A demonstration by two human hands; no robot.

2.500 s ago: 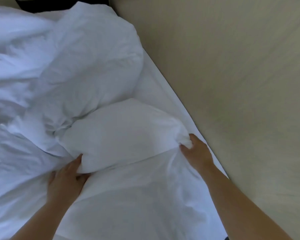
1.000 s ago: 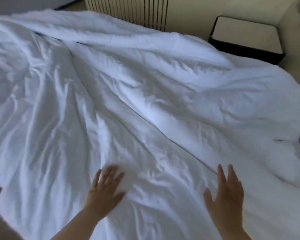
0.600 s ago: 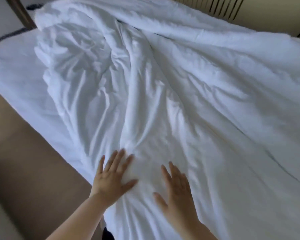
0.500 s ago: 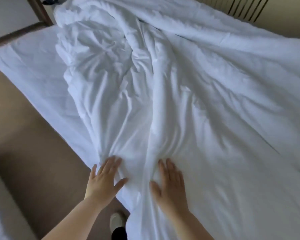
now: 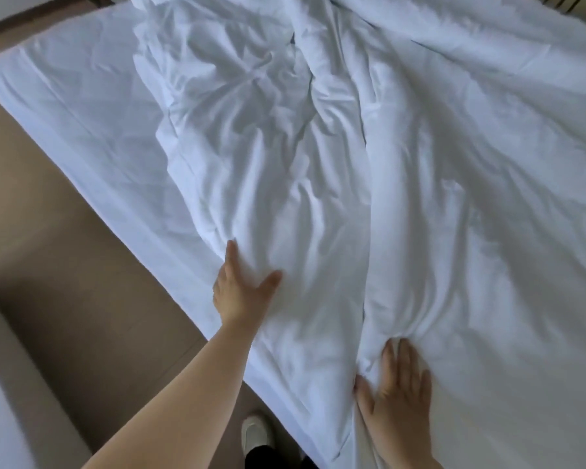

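Hands wider apart than half second ago. Left hand (image 5: 241, 292) flat, fingers straight, at left edge of crumpled white cotton duvet (image 5: 318, 184) lying on bed. Right hand (image 5: 398, 397) flat, pressing fold. Smoothing under way; central ridge remains.

White duvet (image 5: 437, 184): soft, heavily creased. Spread over mattress (image 5: 82, 106). Bunched into tight wrinkles at far left, with long raised fold down the middle. Left edge drawn in, well short of mattress side; near corner at mattress edge.
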